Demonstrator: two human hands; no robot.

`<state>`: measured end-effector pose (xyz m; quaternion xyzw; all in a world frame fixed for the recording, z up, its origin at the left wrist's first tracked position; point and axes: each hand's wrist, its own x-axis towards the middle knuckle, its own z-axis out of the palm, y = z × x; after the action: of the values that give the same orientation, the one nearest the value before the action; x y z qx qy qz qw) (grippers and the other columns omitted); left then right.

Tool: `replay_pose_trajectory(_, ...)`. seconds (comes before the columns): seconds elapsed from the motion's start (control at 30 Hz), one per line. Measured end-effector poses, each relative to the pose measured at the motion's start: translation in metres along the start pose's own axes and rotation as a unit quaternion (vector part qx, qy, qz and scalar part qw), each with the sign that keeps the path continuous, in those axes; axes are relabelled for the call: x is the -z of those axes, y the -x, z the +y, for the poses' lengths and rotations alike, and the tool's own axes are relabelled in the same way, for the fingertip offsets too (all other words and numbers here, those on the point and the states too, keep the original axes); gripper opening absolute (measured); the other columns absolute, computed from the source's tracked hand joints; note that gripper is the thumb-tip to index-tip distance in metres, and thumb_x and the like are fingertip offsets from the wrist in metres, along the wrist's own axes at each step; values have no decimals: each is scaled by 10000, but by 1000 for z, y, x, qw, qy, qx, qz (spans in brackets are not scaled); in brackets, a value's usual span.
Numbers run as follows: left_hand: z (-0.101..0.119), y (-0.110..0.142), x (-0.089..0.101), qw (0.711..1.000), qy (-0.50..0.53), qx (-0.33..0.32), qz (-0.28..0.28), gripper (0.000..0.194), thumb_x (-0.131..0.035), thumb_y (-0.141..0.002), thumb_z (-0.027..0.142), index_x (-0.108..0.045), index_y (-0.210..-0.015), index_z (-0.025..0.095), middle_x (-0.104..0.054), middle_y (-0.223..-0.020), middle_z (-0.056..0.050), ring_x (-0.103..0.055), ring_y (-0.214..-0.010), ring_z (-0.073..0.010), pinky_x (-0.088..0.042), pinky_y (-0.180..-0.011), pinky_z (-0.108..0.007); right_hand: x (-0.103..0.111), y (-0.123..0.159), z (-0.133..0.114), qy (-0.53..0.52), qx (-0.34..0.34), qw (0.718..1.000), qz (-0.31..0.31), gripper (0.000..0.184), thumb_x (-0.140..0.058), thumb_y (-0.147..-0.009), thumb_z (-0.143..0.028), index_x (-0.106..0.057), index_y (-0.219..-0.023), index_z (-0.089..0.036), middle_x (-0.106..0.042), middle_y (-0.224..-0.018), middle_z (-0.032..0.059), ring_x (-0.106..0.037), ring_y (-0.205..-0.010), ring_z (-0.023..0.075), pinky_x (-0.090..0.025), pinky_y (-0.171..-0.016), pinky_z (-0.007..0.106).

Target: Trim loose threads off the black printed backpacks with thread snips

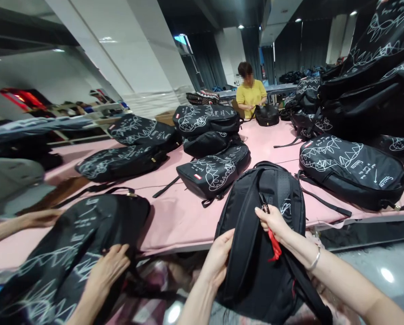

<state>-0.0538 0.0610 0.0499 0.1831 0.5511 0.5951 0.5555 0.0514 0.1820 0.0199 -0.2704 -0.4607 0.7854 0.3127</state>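
Observation:
A black backpack (245, 253) stands before me at the table's edge, its strap side facing me. My left hand (218, 257) is closed on the edge of its shoulder strap (244, 239), with the fingertips partly hidden behind it. In my right hand (273, 223) is a pair of small dark thread snips (264, 204), the tips pointing up against the upper part of the strap. A red strip of cloth (275, 246) hangs from that hand, seemingly tied to the snips. Some white scribble print shows beside the right hand.
At my left, a co-worker's hands (110, 264) rest on another black backpack (83, 225). Several printed backpacks lie on the pink table (185, 221), one close at right (351, 171). A tall pile of bags (367, 99) rises behind it. A person in yellow (251, 95) handles a bag at the far end.

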Motion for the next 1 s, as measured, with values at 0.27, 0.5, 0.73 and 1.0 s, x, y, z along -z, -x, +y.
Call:
replay_pose_trajectory(0.27,-25,15,10,990,115,-34,69,209,-730,-640,268,-685,-813,159,-709,-736,-27,-647,-656,-146,-513,-614,-212,1,-2,3,18,-4,1000,5,459,-666,-622,-495,-310,-619,-205,-285,-421,-138,-212,-321,6,-147,-328,151)
replay_pose_trajectory(0.5,-29,26,11,996,69,58,-10,368,-662,-699,393,-639,-957,132,-698,-851,-115,-657,-741,-231,-525,-710,-356,4,0,4,31,-2,1000,0,436,-643,-651,-493,-317,-613,-205,-275,-432,-132,-201,-331,16,-142,-335,164)
replay_pose_trajectory(0.73,-49,23,-4,998,-17,53,16,417,-713,-633,414,-626,-917,121,-657,-749,-59,-587,-624,-129,-474,-607,-238,2,19,6,151,145,972,105,266,-595,-722,-386,-527,-867,-174,-556,-719,-19,-501,-605,106,-393,-562,221)
replay_pose_trajectory(1.0,-79,14,-8,968,-59,-113,217,518,-782,-488,432,-572,-867,149,-616,-809,-28,-573,-842,-188,-423,-731,-245,7,20,12,128,55,986,91,228,-670,-587,-326,-512,-662,-179,-441,-512,-73,-387,-444,78,-328,-446,213)
